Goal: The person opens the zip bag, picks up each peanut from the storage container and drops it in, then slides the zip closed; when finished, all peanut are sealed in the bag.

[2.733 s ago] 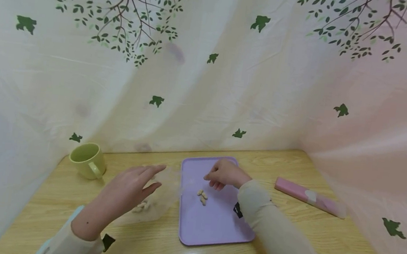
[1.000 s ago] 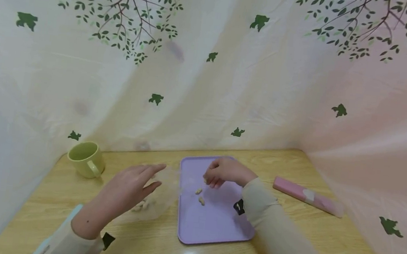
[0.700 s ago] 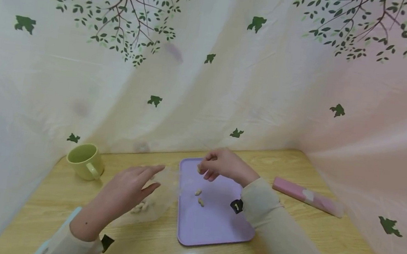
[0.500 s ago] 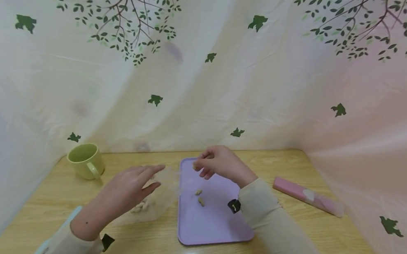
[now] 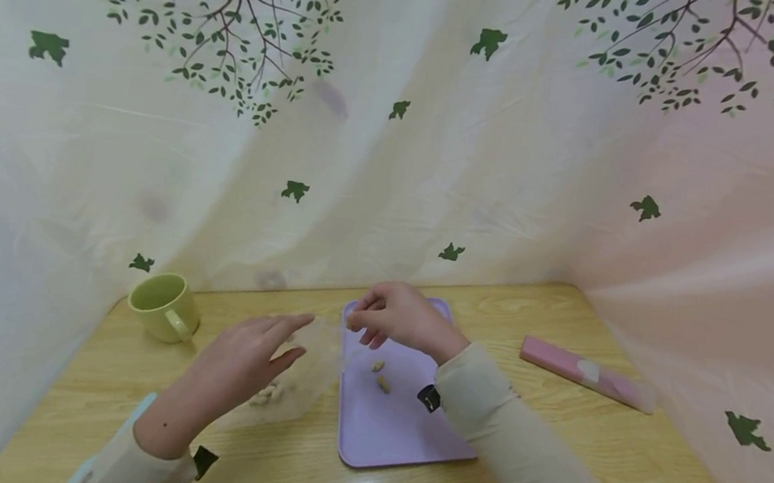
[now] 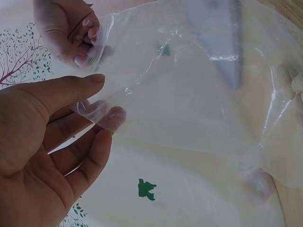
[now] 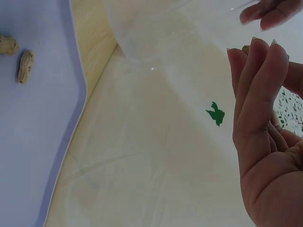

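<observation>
My left hand (image 5: 233, 359) pinches the rim of a clear plastic zip bag (image 6: 180, 109) between thumb and fingers. Several peanuts (image 5: 266, 394) lie in the bag's lower end. My right hand (image 5: 407, 321) is raised over the far left part of the purple tray (image 5: 380, 438), close to the bag's mouth. Its fingertips pinch a peanut (image 7: 245, 48), mostly hidden by the fingers in the right wrist view. Two more unshelled peanuts rest on the tray: a shorter peanut (image 5: 378, 366) and a longer peanut (image 5: 383, 383) nearer to me.
A green mug (image 5: 157, 304) stands at the back left of the wooden table (image 5: 292, 468). To the right of the tray lies a long pink box (image 5: 585, 374). Part of a light blue object (image 5: 114, 437) shows behind the left forearm. A leaf-printed curtain (image 5: 382, 154) surrounds the table.
From the peanuts on the tray, my right hand has picked one up, lifted it and carried it left to the bag. My left hand and the bag have stayed nearly still.
</observation>
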Tool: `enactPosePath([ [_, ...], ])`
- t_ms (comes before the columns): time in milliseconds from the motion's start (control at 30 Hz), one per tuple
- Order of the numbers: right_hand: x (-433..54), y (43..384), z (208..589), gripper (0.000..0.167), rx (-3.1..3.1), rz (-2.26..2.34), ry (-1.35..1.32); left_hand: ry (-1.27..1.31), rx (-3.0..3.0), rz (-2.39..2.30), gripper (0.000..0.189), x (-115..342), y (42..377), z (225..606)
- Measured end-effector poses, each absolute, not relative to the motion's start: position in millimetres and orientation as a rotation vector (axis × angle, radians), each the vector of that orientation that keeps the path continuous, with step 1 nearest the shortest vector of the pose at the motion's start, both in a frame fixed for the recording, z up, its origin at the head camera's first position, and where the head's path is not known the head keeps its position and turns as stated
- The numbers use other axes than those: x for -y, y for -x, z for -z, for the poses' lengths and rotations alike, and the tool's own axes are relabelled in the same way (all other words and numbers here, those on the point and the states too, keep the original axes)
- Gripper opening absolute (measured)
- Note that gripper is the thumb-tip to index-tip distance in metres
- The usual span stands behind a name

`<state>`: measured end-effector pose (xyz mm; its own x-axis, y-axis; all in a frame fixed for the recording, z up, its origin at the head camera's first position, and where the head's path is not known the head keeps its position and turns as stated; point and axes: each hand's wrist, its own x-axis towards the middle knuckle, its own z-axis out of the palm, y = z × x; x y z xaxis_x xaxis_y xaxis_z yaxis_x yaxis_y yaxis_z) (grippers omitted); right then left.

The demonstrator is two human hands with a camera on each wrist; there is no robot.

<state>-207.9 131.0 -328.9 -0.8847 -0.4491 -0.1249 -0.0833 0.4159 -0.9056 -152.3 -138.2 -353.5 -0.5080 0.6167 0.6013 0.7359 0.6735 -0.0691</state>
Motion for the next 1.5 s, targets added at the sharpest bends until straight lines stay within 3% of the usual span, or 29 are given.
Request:
enactPosePath([
  [400, -122.6, 205.1, 341.4, 0.015, -2.321, 1.358, 0.483, 1.058, 2.252, 0.277, 0.059, 139.0, 153.9, 355.4],
  [933, -132.3, 205.8, 333.2, 0.026, -2.382, 1.347, 0.46, 1.039, 2.285, 0.254, 0.058, 138.9, 152.8, 354.8],
  [1500, -163.0, 236.5, 354.8, 0.028, -2.518, 1.294, 0.18, 1.046, 2.276, 0.278, 0.057, 142.2, 159.3, 355.7],
])
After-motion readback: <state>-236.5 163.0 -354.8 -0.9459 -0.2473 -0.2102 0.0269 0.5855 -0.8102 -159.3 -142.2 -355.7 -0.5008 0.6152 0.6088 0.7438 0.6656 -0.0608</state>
